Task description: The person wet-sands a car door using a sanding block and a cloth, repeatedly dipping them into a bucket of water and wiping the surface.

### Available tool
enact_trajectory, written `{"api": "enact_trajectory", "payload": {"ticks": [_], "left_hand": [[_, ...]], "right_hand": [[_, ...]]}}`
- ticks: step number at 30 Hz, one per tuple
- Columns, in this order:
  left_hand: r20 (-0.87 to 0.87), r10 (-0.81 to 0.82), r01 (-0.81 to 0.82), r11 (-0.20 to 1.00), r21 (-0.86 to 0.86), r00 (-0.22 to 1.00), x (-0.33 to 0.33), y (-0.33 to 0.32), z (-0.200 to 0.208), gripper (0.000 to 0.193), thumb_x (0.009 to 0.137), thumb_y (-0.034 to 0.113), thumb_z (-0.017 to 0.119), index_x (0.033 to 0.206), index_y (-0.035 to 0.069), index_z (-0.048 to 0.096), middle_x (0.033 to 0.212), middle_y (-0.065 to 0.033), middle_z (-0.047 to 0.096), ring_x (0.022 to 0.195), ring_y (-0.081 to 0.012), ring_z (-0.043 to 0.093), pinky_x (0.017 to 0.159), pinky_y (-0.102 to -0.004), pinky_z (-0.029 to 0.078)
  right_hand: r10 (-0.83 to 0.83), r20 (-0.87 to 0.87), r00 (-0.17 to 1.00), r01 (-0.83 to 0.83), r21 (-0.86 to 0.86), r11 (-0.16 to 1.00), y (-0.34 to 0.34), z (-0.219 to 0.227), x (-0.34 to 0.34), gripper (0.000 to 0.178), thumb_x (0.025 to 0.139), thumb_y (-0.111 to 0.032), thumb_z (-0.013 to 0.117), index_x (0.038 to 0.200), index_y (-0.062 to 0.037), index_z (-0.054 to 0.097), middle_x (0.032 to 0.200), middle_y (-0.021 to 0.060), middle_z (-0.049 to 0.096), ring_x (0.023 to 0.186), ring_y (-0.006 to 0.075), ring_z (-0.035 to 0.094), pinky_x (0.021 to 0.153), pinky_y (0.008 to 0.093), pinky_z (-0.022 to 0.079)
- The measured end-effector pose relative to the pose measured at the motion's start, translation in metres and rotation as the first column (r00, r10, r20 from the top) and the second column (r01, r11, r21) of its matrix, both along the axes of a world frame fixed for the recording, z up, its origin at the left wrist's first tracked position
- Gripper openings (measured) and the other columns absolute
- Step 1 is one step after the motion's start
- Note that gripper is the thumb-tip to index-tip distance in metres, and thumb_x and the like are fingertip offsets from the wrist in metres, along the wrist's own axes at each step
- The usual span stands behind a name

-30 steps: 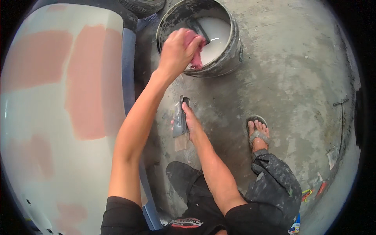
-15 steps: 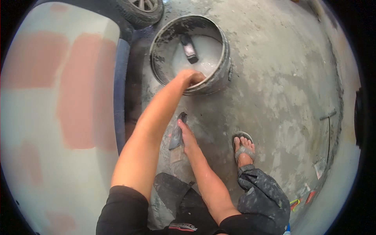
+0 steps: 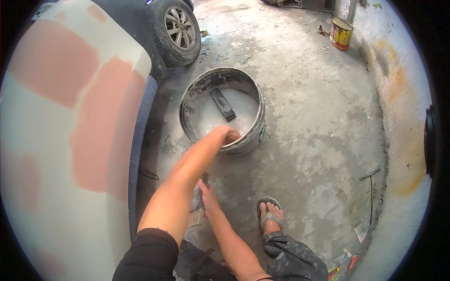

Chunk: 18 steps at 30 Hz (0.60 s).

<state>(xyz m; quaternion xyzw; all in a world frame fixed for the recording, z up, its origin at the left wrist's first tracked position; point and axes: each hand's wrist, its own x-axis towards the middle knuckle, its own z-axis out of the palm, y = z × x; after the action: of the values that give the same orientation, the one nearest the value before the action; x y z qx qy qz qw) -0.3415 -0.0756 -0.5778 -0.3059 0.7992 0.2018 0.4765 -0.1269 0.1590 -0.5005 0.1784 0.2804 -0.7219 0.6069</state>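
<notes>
The person's left hand is inside the dark bucket, just within its near rim. Its fingers are hidden there, so one cannot tell whether this grip is spread or pressed together. The bucket contains a milky liquid, and in it lies a black block, slanted, a little beyond the left hand and apart from it.

The right hand is nearer to the body, under the left forearm. Its grip is closed around a flat grey tool, with the thumb along the upper part; the forearm covers some of this tool. The tool is on the near side of the bucket, above the concrete floor.

To the left stands a pale car panel with pinkish patches, and a wheel is beyond it. At the far right, a yellow and red can stands near the wall. A sandalled foot is right of the right hand.
</notes>
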Motion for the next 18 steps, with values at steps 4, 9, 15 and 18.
{"api": "enact_trajectory", "payload": {"ticks": [4, 9, 15, 18], "left_hand": [[-0.076, -0.094, 0.109, 0.967, 0.229, 0.993, -0.010, 0.044, 0.022, 0.054, 0.092, 0.046, 0.066, 0.124, 0.004, 0.074, 0.126, -0.0116, 0.073, 0.108, -0.0264, 0.068, 0.093, -0.0450, 0.053], [-0.263, 0.149, -0.133, 0.988, 0.077, 0.953, -0.013, 0.087, 0.110, 0.043, 0.089, 0.045, 0.064, 0.095, 0.006, 0.080, 0.096, -0.0107, 0.076, 0.083, -0.0229, 0.070, 0.072, -0.0396, 0.053], [-0.150, 0.101, -0.080, 0.987, 0.137, 0.983, -0.011, 0.097, 0.160, 0.051, 0.091, 0.052, 0.064, 0.106, 0.004, 0.075, 0.100, -0.0095, 0.073, 0.088, -0.0206, 0.065, 0.078, -0.0421, 0.049], [-0.379, 0.185, -0.114, 0.973, 0.200, 0.907, 0.005, 0.087, 0.176, 0.032, 0.092, 0.041, 0.071, 0.091, 0.009, 0.069, 0.080, -0.0002, 0.069, 0.060, -0.0088, 0.054, 0.055, -0.0323, 0.045]], "right_hand": [[0.088, 0.029, 0.996, -0.089, 0.026, 0.996, 0.015, -0.028, -0.022, 0.072, 0.096, -0.042, 0.071, 0.145, 0.0001, 0.038, 0.117, 0.0130, 0.058, 0.090, 0.0214, 0.065, 0.070, 0.0351, 0.060], [0.153, -0.079, 0.985, -0.150, 0.046, 0.988, -0.001, -0.018, -0.013, 0.071, 0.097, -0.044, 0.069, 0.144, -0.0004, 0.039, 0.120, 0.0140, 0.057, 0.092, 0.0216, 0.065, 0.071, 0.0367, 0.060], [0.004, -0.028, 1.000, -0.005, -0.042, 0.999, -0.019, 0.022, 0.029, 0.057, 0.103, -0.040, 0.060, 0.144, -0.0021, 0.049, 0.136, 0.0103, 0.060, 0.124, 0.0216, 0.060, 0.100, 0.0376, 0.053], [-0.022, -0.127, 0.992, 0.008, -0.105, 0.994, -0.030, 0.001, 0.043, 0.061, 0.098, -0.040, 0.069, 0.139, -0.0013, 0.045, 0.120, 0.0142, 0.060, 0.094, 0.0214, 0.066, 0.069, 0.0370, 0.058]]}}
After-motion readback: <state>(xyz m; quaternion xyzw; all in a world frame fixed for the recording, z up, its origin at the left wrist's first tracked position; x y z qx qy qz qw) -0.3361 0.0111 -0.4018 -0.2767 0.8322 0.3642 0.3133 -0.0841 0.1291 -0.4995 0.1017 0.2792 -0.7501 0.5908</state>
